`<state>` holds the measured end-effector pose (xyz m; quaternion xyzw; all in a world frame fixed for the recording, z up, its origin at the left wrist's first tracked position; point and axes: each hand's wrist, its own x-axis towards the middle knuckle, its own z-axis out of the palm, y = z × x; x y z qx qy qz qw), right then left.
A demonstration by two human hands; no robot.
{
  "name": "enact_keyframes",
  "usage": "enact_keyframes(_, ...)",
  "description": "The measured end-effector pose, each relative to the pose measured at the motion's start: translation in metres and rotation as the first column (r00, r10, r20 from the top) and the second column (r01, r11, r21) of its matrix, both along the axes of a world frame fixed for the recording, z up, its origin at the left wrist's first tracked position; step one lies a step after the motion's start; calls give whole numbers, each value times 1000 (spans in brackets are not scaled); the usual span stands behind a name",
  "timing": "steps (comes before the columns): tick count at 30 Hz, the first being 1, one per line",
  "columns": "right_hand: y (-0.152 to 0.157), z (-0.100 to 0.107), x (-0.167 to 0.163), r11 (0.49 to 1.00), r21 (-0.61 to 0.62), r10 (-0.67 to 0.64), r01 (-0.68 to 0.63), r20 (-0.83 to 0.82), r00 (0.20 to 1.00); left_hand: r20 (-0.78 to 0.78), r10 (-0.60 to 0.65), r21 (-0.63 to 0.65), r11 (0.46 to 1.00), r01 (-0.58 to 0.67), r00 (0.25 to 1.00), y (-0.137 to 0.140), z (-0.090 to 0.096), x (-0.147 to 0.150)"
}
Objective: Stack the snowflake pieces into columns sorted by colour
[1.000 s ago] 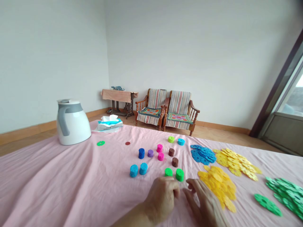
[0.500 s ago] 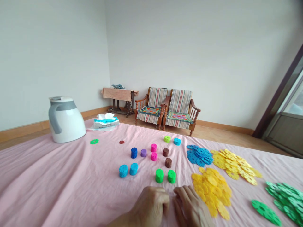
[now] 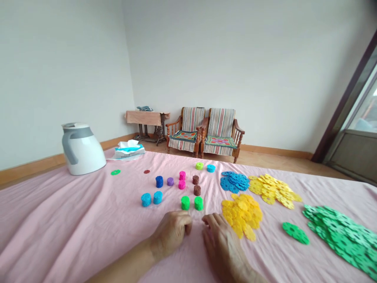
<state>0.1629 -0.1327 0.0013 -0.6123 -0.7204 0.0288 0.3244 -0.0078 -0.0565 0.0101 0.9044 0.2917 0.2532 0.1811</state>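
Note:
My left hand (image 3: pixel 172 231) rests on the pink cloth in a loose fist, its fingers curled under. Whatever may be inside it is hidden. A short way to its right, my right hand (image 3: pixel 221 243) lies palm down with bent fingers spread on the cloth. Just beyond the hands stand two bright green stacks of notched discs, a left one (image 3: pixel 185 203) and a right one (image 3: pixel 198 203). A loose heap of yellow discs (image 3: pixel 243 212) lies close beside my right hand. Two light blue stacks (image 3: pixel 152 198) are ahead and left of my left hand.
Farther back are small pink (image 3: pixel 182 180), brown (image 3: pixel 196 185), purple (image 3: pixel 170 181) and dark blue (image 3: pixel 159 181) stacks. To the right lie blue (image 3: pixel 235 181), yellow (image 3: pixel 273 188) and green heaps (image 3: pixel 344 236). A white jug (image 3: pixel 85 153) and tissue pack (image 3: pixel 129 151) stand back left.
The view has shifted, so the table things appear higher and farther left, and more of both forearms shows. The gap between my hands looks slightly wider. The disc stacks keep their arrangement.

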Motion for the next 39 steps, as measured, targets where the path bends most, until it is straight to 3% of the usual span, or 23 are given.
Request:
enact_keyframes(3,-16,4,27,1000,0,-29,29,2,1000,-86,43,17,999,-41,995,-2,5,2)
enact_keyframes(6,-26,5,63,987,34,-156,155,27,987,-189,36,55,998,-26,981,-13,17,11)
enact_keyframes(9,-23,8,91,972,53,-232,228,82,969,-271,-4,128,991,40,963,-33,27,34)
enact_keyframes(12,-11,16,98,977,41,-212,209,134,968,-299,-28,153,985,77,954,-50,29,65)
enact_keyframes(18,4,29,81,983,-79,-148,163,173,974,-185,13,139,990,13,983,-54,12,94)
enact_keyframes(26,2,9,90,988,-79,-131,133,36,991,-83,-40,169,984,53,996,-53,-2,84)
enact_keyframes(32,3,-4,99,992,-65,-114,105,-161,980,45,14,-5,1000,-14,999,-50,3,84)
enact_keyframes(39,1,4,101,975,-213,-118,55,-291,949,152,68,-169,985,-42,986,-43,9,83)
